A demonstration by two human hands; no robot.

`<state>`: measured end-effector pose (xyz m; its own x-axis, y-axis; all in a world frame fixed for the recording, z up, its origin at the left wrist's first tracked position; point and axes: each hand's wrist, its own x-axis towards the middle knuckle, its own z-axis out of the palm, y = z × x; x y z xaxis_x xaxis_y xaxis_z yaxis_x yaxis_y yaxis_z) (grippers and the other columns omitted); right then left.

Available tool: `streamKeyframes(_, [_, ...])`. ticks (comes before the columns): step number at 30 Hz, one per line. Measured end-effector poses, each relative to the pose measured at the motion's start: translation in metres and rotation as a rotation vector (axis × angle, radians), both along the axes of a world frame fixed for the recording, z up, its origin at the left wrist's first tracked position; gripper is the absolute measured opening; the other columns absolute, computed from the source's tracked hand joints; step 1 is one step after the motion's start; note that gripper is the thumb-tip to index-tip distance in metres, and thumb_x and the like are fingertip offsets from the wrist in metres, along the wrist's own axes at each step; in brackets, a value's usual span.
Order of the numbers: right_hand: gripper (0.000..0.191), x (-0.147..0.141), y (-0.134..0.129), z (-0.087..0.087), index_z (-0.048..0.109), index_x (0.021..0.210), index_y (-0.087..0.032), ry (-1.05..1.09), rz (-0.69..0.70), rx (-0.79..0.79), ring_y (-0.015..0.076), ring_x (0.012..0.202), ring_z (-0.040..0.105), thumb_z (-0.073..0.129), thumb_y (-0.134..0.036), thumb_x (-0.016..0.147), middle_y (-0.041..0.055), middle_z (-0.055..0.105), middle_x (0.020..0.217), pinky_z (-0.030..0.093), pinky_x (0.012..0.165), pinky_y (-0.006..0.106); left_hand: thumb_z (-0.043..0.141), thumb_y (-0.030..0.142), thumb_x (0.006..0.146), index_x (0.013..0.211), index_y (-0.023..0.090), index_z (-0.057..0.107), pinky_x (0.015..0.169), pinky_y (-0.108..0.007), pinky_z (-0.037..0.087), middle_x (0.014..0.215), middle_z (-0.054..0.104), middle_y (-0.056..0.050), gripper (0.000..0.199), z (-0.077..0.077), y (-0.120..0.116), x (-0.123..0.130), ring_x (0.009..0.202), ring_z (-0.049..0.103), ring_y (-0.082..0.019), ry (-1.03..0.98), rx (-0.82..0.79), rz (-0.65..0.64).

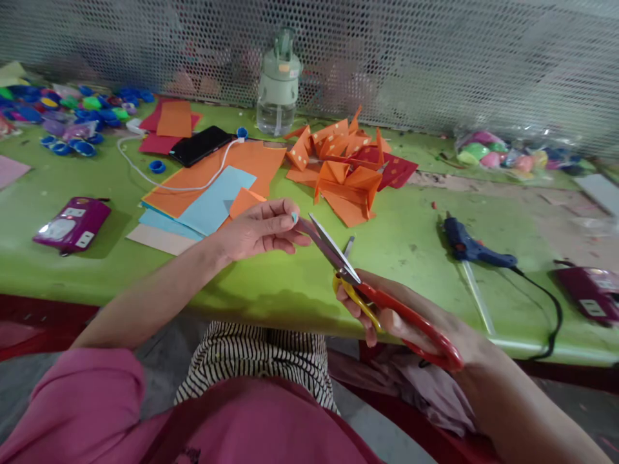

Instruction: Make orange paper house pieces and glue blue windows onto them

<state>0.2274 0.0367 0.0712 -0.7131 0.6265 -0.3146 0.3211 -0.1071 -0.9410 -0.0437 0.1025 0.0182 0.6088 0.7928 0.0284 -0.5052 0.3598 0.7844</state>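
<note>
My left hand [268, 227] is above the green table, thumb and forefinger pinched together. A small light-blue piece [294, 218], perhaps paper, shows at those fingertips. My right hand [411, 316] grips scissors [411, 319] with one red and one yellow handle. Their blades are parted and point up and left, with the tips close to my left fingertips. Behind my left hand lie light-blue paper [213, 203] and orange paper [256, 161]. Folded orange paper pieces [345, 183], some patterned, are heaped beyond the scissors.
A black phone [200, 145] with a white cable lies on the papers. Behind stands a water bottle [278, 90] against the perforated metal panel [411, 64]. A blue glue gun [476, 245] rests at right. Purple power boxes [72, 224] sit at both sides. Colourful caps [80, 119] cover the far left.
</note>
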Motion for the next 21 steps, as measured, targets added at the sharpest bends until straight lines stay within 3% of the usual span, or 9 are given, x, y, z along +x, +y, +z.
streamKeyframes(9, [0.065, 0.0074, -0.0018, -0.0073, 0.056, 0.106, -0.022, 0.043, 0.047, -0.033, 0.0102, 0.067, 0.05, 0.058, -0.082, 0.081, -0.0003, 0.048, 0.087, 0.057, 0.056, 0.024, 0.09, 0.034, 0.074, 0.085, 0.018, 0.064, 0.061, -0.015, 0.061, 0.089, 0.082, -0.001, 0.033, -0.0018, -0.0007, -0.0007, 0.075, 0.079, -0.013, -0.038, 0.027, -0.065])
streamKeyframes(21, [0.062, 0.0071, -0.0066, -0.0022, 0.056, 0.103, -0.022, 0.029, 0.049, -0.037, 0.0105, 0.067, 0.049, 0.058, -0.08, 0.083, 0.0001, 0.048, 0.087, 0.054, 0.055, 0.023, 0.088, 0.034, 0.077, 0.087, 0.019, 0.065, 0.063, -0.015, 0.062, 0.082, 0.08, 0.003, 0.029, -0.0018, -0.0022, -0.0007, 0.077, 0.079, -0.013, -0.056, 0.034, -0.133])
